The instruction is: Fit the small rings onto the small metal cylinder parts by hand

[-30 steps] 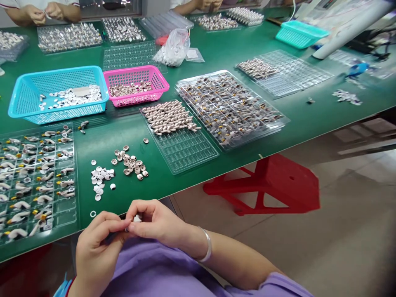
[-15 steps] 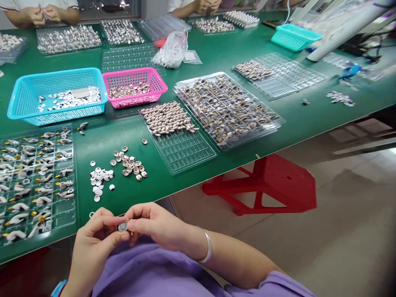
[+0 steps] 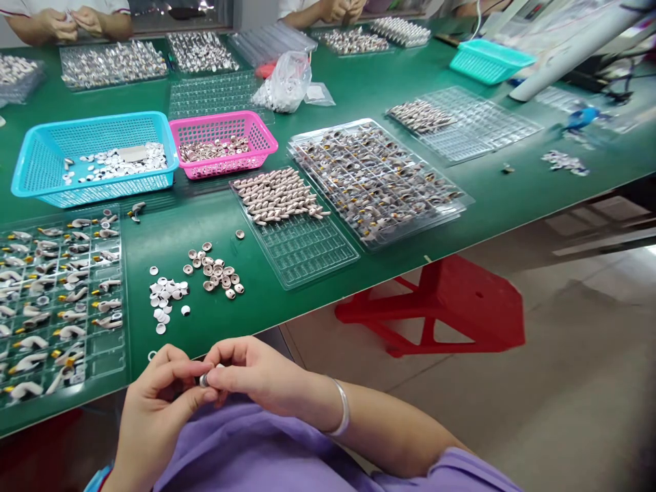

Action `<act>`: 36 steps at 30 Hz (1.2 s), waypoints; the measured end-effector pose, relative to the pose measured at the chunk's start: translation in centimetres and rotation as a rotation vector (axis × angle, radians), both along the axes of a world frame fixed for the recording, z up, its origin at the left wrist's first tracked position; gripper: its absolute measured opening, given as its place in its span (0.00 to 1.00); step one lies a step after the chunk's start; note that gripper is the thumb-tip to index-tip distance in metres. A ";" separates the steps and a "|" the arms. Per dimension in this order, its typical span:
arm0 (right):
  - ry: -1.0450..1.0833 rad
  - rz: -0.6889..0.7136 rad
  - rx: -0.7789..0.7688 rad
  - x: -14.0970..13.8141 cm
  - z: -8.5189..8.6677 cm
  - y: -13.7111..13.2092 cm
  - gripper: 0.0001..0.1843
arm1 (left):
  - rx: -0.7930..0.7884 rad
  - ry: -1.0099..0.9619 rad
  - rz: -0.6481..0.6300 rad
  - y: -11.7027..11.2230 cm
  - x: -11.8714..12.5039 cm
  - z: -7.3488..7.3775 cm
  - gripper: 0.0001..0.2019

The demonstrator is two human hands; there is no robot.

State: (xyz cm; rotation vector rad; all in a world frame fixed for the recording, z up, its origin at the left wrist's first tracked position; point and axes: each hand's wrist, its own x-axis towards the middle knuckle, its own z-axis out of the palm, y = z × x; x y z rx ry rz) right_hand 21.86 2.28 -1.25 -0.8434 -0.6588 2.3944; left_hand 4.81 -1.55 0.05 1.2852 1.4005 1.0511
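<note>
At the near edge of the green table (image 3: 359,89), just above the person's lap, a small round metal part (image 3: 204,380) sits pinched between the fingertips of both hands. The left hand (image 3: 156,410) grips it from the left with thumb and forefinger, and the right hand (image 3: 256,376), which wears a silver bangle (image 3: 342,408) at the wrist, grips it from the right; the two hands touch at the part. How the part is built is too small to tell.

On the table just beyond the hands lie a loose cluster of white discs (image 3: 164,297) and, beside it to the right, a cluster of brownish cup-shaped caps (image 3: 218,270). To the left stands a clear compartment tray (image 3: 120,355) with curved white pieces in its cells. Further back are a blue basket (image 3: 35,171) holding white discs and a pink basket (image 3: 264,140) holding brownish caps, side by side. To the right of the caps, a clear tray (image 3: 318,256) carries a heap of oval brown shells at its far end, and next to it lies a fuller tray (image 3: 456,201) of mixed parts. A red plastic stool (image 3: 461,307) stands on the floor under the table edge. Across the table, other people's hands (image 3: 72,24) work over more trays.
</note>
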 end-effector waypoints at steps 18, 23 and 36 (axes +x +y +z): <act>0.447 -0.059 -0.220 -2.2 -4.2 -2.1 0.22 | 0.358 0.268 -0.056 0.7 1.7 2.2 0.04; 0.439 -0.028 -0.216 -2.1 -4.4 -2.0 0.24 | 0.453 0.353 -0.035 0.4 1.9 2.1 0.05; 0.436 0.050 -0.225 -1.8 -5.3 -2.2 0.29 | 0.534 0.483 -0.059 0.1 2.2 2.0 0.02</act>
